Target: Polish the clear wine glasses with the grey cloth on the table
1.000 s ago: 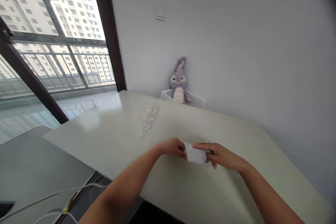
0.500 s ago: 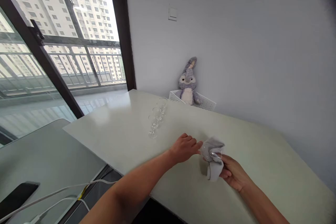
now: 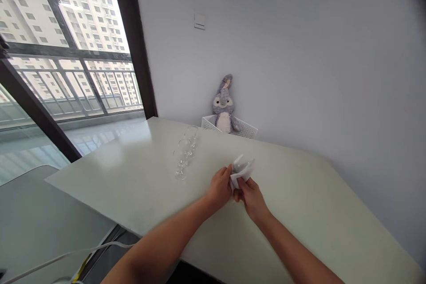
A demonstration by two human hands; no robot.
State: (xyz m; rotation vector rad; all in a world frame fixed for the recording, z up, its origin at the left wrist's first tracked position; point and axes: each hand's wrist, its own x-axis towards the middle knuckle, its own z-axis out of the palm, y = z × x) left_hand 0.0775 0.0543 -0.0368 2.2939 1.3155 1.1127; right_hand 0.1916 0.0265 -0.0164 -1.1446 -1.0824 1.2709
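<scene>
A pale cloth (image 3: 235, 181) is bunched around a clear glass (image 3: 245, 167) over the middle of the white table (image 3: 293, 226). My left hand (image 3: 220, 187) is closed at the left side of this bundle, apparently gripping the glass, though its fingertips are hidden. From the lower right, my right hand (image 3: 253, 198) pinches the cloth against the glass, thumb on top and fingers curled beneath. The bowl of the glass tilts up and away to the right; its lower part is covered by cloth and hands.
Several clear stemmed glasses (image 3: 181, 162) stand in a row left of my hands. A plush rabbit (image 3: 224, 111) sits in a white perforated basket (image 3: 248, 130) by the wall. A white cable (image 3: 83, 249) crosses the lower grey table (image 3: 43, 213) at left.
My left hand has closed in on the cloth and glass, which my right hand has brought left and farther from me. The view has turned slightly right.
</scene>
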